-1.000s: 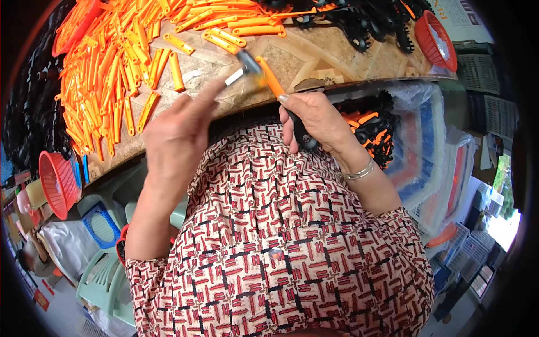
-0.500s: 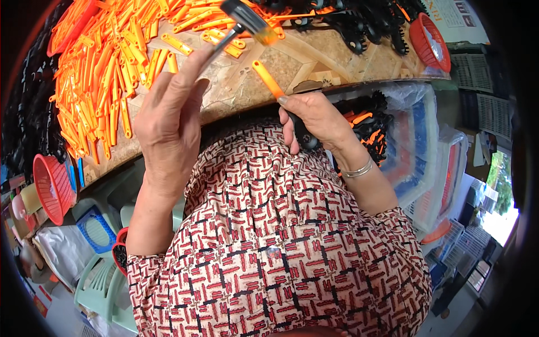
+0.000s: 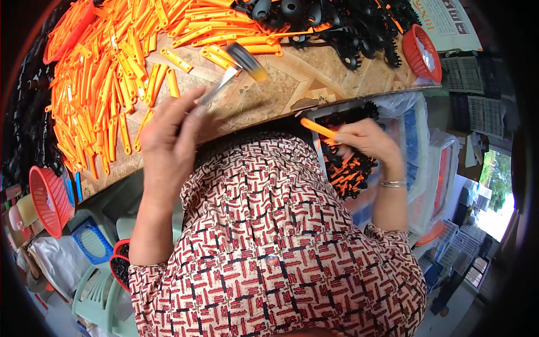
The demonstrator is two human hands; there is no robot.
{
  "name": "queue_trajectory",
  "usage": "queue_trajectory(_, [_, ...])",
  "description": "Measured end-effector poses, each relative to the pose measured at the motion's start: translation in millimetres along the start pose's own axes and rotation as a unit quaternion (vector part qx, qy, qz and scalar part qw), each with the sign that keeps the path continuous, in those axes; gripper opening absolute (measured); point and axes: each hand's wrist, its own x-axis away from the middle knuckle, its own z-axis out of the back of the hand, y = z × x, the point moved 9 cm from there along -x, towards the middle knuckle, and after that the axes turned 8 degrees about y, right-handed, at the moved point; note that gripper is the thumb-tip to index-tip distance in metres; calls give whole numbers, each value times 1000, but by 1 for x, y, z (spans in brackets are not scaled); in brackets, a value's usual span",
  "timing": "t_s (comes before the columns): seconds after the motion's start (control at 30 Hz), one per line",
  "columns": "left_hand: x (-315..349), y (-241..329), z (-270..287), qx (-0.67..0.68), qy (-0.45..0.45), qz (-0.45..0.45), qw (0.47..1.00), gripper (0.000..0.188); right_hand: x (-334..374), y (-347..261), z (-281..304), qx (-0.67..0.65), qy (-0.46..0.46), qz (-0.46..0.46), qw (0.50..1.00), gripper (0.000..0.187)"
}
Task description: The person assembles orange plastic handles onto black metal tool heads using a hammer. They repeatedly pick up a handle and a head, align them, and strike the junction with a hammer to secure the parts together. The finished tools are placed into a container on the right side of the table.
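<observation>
Cream cloth [image 3: 275, 236] with red and black dashes covers your body, nearest the view. Past it, your right grip [image 3: 368, 140] is closed on an orange strip [image 3: 318, 128], which sits just on your side of the edge of the desk [image 3: 309, 70]. Its long axis slants: the free, rounded end points away from you and to your left, while the other end is hidden in your fingers. A silver bangle [image 3: 393, 183] circles that wrist. Below the hand lies a heap of black-and-orange parts [image 3: 351, 177], partly covered from view by your fingers.

Your left grip [image 3: 168, 129], slightly blurred, is wrapped around the handle of a hammer [image 3: 247, 63]. You have the handle pointing away and to your right; the head lies crosswise above the desk, its amber face toward the lower right, its black end toward the upper left. Between that face and the strip you have bare desk and its front edge.

Beyond the hammer head, loose orange strips lie near, partly blocked by it, and a large orange pile [image 3: 106, 95] spreads to your left. Farther back are black toothed parts [image 3: 348, 45], with a red basket [image 3: 415, 53] at your right and printed cardboard [image 3: 449, 22] behind it.
</observation>
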Motion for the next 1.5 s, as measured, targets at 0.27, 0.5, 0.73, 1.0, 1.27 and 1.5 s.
queue_trajectory(0.27, [4, -9, -27, 477, -86, 307, 819, 56, 27, -158, 72, 339, 465, 400, 713, 20])
queue_trajectory(0.5, [-21, -13, -1, 49, -11, 108, 993, 45, -17, -220, 44, 480, 502, 473, 542, 18])
queue_trajectory(0.73, [-60, -24, -2, -86, -28, 50, 995, 21, 5, -213, 49, 396, 537, 545, 507, 19])
queue_trajectory(1.0, [-69, 7, -22, -261, -21, -219, 940, 19, 22, -146, 0, -52, 284, 329, 899, 9])
queue_trajectory(1.27, [-66, 10, -30, -280, -66, -262, 921, 16, -11, -78, -80, -282, 76, 90, 952, 17])
queue_trajectory(1.5, [-50, 32, -58, 33, -260, -87, 961, 17, -23, -80, -81, -299, 57, 69, 950, 22])
